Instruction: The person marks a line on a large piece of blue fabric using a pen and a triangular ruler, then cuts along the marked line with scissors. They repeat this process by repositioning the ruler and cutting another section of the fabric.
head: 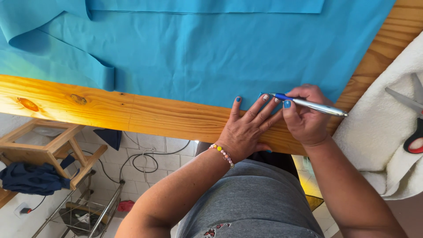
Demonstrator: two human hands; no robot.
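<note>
Turquoise fabric lies spread across a wooden table, its near edge running along the tabletop just above the person's hands. The left hand rests flat, fingers spread and loose, fingertips touching the cloth's edge. The right hand is clenched around a blue and silver pen, its tip set at the fabric's edge just beside the left fingers. A beaded bracelet circles the left wrist. To the right, scissors with a red and black handle lie on a white towel.
</note>
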